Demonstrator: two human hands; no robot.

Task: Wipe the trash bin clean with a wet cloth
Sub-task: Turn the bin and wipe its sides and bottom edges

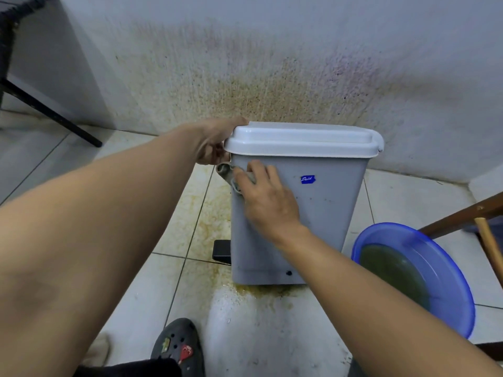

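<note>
Right hand (268, 197) lies flat, fingers nearly straight, pressing grey cloth (227, 172) on upper left of bin's front. Left hand (215, 142) curls round left end of white lid (302, 140), lid closed. Grey trash bin (313, 219) stands upright on stained tile floor (141, 281), against spotted wall (272, 77). Blue sticker (308, 179) on front. Black pedal (221, 251) at bin's lower left. Blue basin (435, 248) with murky water just right of bin. Dark shoe (177, 344) at bottom.

Bin (326, 213) against wall (272, 63) — basin (449, 268) just right, pedal (221, 251) at left base, shoe (179, 346) before.
</note>
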